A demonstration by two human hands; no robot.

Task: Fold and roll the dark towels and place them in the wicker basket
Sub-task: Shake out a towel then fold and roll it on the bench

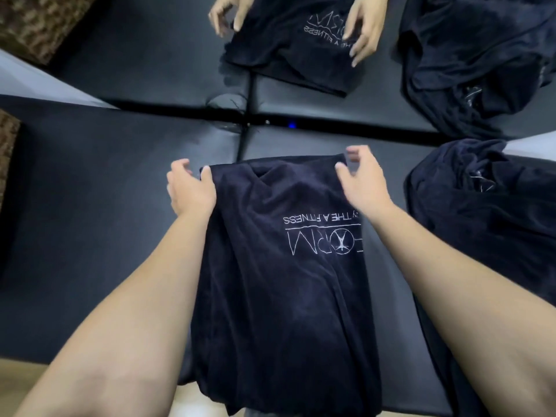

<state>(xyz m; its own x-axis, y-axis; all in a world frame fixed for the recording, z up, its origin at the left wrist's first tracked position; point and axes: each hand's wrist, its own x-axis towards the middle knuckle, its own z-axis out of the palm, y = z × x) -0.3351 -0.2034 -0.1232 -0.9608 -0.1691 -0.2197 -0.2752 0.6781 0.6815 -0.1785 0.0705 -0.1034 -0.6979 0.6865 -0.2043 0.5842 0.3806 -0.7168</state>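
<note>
Your towel (279,281) lies lengthwise on the dark padded worktop (99,230) in front of you, its far edge between your hands and its near end hanging over the worktop's near edge; the white lettering (323,236) faces up, and creases run across the upper part. Your left hand (191,188) pinches the far left corner, thumb on top of the cloth; your right hand (359,182) hovers at the far right corner with fingers spread, and it looks released rather than gripping, though the fingertips may be touching the hem. Before you fold, get both corners held evenly and pull the far edge straight and level; a crooked edge here will likely give a lopsided roll later. Smooth the creases outward from the middle with flat palms; draw the hanging end up onto the worktop so the cloth's own weight does not drag it off. Fold lengthwise so the long edges meet; then roll tightly from one short end, keeping the sides flush. More dark towels sit in a loose heap (481,200) just to your right, with another pile (475,64) beyond it; keep them apart from the one you are working. Across the worktop a second person's hands (364,28) work on another towel (294,55); leave them room. The wicker basket is not in view, so I cannot say where the roll must go.
</note>
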